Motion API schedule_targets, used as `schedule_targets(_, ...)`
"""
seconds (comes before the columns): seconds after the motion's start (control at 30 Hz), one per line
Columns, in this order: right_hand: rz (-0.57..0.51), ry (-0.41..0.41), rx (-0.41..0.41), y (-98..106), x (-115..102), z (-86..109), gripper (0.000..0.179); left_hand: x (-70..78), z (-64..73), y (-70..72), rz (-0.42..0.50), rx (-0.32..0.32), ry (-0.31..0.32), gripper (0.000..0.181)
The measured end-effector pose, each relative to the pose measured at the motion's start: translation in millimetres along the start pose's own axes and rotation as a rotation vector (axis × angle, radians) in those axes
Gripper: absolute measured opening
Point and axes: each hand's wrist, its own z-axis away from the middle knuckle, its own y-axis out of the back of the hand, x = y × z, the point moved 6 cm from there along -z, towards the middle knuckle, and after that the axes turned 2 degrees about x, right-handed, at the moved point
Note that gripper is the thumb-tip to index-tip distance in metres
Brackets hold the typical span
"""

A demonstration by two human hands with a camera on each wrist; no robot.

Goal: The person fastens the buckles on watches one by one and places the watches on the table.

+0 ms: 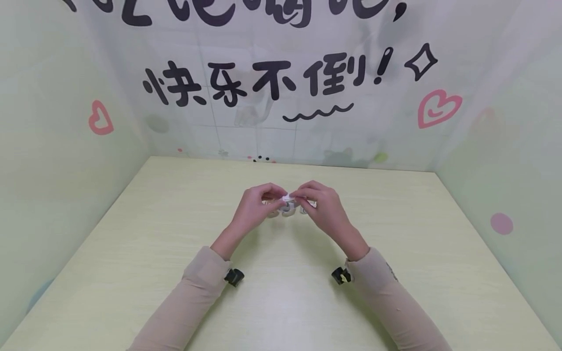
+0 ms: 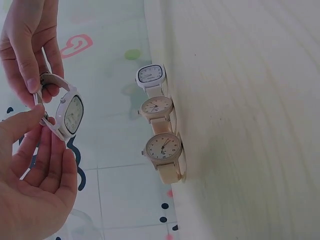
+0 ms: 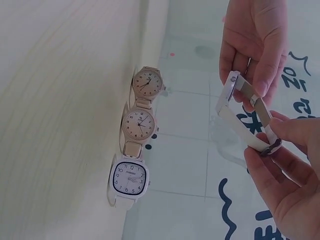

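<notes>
Both hands are raised over the far middle of the table, around a white wristwatch [image 2: 72, 115] whose strap is bent into a loop. My left hand [image 1: 256, 205] pinches the strap between thumb and fingers. Facing it, my right hand [image 1: 324, 207] grips the strap too, thumb and fingertips close to the left ones. The dial faces away from the wrists, and fingers partly hide the buckle area. Beyond the hands stand a white square-faced watch [image 3: 130, 178] and two beige round-faced watches, one in the middle [image 3: 139, 124] and one at the end [image 3: 148, 83].
The three standing watches form a row on the pale wooden table [image 1: 281, 292], near its back. A white printed backdrop [image 1: 246, 136] rises behind the table, with side panels left [image 1: 57, 161] and right [image 1: 496, 146]. Small black cameras sit at the left cuff [image 1: 234, 277] and right cuff [image 1: 340, 276].
</notes>
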Motion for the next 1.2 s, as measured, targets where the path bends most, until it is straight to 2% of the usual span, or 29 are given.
schedule_targets(0.3, 0.014, 0.006, -0.015, -5.8, 1.4, 0.8, 0.01, -0.1, 1.1, -2.5, 0.025, -0.024, 0.025, 0.019)
schedule_targets(0.47, 0.004, 0.002, -0.02, -7.3, 2.1, 0.9, 0.009, -0.1, 1.0, -2.1, 0.024, -0.024, 0.016, 0.019)
schedule_targets(0.73, -0.075, -0.092, -0.063, -8.3, 4.8, 0.9, 0.016, 0.2, 1.4, -3.2, 0.035, -0.032, 0.009, 0.02)
schedule_targets(1.2, -0.139, -0.088, -0.004, -1.6, 8.0, 5.5, 0.025, -3.9, 0.1, 2.3, 0.061, -0.006, 0.036, 0.02)
